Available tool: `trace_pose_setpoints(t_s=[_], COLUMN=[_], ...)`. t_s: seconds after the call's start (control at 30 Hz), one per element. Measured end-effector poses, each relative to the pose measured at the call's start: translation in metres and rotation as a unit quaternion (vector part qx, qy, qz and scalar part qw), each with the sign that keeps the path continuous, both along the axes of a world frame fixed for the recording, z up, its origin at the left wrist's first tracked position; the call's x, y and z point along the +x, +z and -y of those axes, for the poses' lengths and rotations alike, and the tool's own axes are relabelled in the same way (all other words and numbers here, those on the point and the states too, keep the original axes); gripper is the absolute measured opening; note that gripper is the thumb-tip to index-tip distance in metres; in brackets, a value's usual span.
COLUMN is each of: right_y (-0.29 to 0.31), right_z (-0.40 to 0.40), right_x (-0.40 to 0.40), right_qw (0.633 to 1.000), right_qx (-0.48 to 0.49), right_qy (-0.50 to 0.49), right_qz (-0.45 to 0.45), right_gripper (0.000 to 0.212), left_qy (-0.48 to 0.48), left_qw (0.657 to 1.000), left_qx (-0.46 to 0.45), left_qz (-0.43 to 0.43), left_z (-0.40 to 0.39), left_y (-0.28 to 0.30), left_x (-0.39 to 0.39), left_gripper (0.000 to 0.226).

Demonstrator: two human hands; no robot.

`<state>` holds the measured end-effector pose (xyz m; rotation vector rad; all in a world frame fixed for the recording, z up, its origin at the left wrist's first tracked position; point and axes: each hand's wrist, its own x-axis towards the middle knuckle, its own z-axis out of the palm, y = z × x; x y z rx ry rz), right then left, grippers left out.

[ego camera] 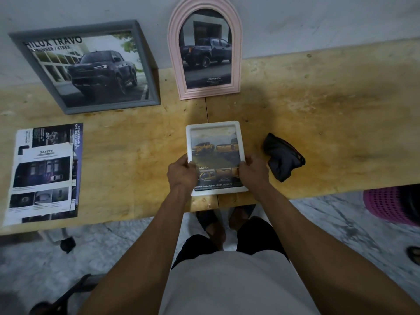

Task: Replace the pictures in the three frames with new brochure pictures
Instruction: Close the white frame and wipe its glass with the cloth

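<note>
A small white frame [213,126] lies flat on the wooden table [318,137], showing a brochure picture of yellow pickup trucks. My left hand [181,172] grips its lower left edge and my right hand [253,170] grips its lower right edge, thumbs on top. A grey square frame [21,45] with a dark pickup picture leans against the wall at the back left. A pink arched frame [175,53] with another dark pickup picture stands upright beside it.
A stack of loose brochure pages [43,173] lies at the table's left front. A folded dark cloth [283,156] sits right of the white frame. A pink perforated basket [386,204] stands on the floor at the right. My feet are under the table edge.
</note>
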<state>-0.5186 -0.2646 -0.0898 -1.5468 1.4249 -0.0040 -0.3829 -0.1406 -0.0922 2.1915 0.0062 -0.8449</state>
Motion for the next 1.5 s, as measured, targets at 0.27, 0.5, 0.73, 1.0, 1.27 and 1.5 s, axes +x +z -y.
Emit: trace_pose_setpoints(t_s=[0.27,0.5,0.73,1.0,1.27,1.5], right_y=[0.018,0.036,0.066,0.120,0.163,0.161], right_z=[0.004,0.011,0.020,0.057,0.123,0.212], right_x=[0.003,0.002,0.009,0.012,-0.011,-0.044], right_qw=[0.988,0.983,0.969,0.944,0.927,0.928], right_qx=[0.040,0.051,0.027,-0.047,-0.115,-0.109], right_qy=[-0.115,-0.115,-0.150,-0.168,-0.148,-0.143], right_qz=[0.095,0.133,0.193,0.280,0.325,0.326], right_gripper=[0.026,0.021,0.022,0.019,0.041,0.033], left_qy=[0.072,0.102,0.064,-0.004,-0.043,-0.086], left_qw=[0.992,0.972,0.953,0.959,0.937,0.941], left_qx=[-0.091,-0.167,-0.229,-0.265,-0.338,-0.324], left_qz=[-0.058,-0.133,-0.185,-0.095,-0.077,-0.048], left_z=[0.006,0.009,0.019,0.064,0.138,0.221], left_y=[0.017,0.040,0.087,0.133,0.177,0.177], left_x=[0.006,0.008,0.022,0.038,0.023,-0.004], left_gripper=[0.034,0.033,0.026,0.021,0.025,0.033])
